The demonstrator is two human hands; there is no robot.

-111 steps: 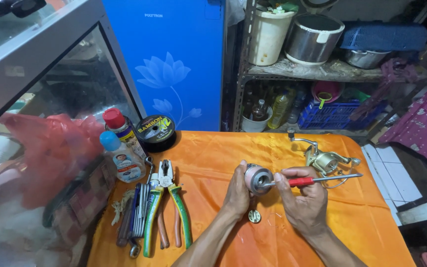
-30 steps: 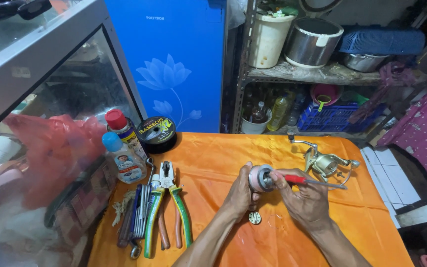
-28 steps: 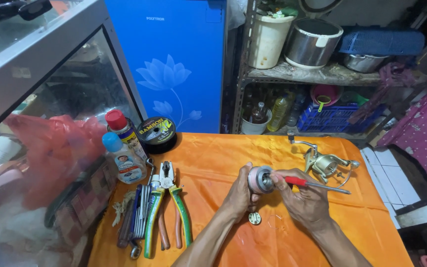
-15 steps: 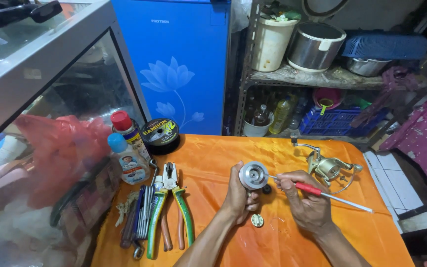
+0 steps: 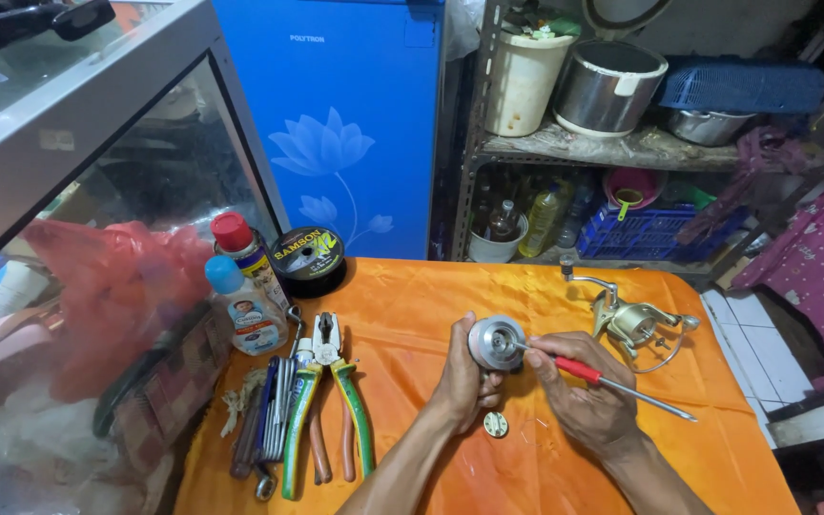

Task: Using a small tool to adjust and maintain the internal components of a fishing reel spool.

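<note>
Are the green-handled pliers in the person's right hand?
No. The right hand holds a red-handled screwdriver at the spool, while the pliers lie on the orange cloth.

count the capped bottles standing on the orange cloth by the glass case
2: a red-capped bottle at the cloth's far left edge, and a blue-capped bottle just in front of it. Others may be hidden behind the red bag.
</note>
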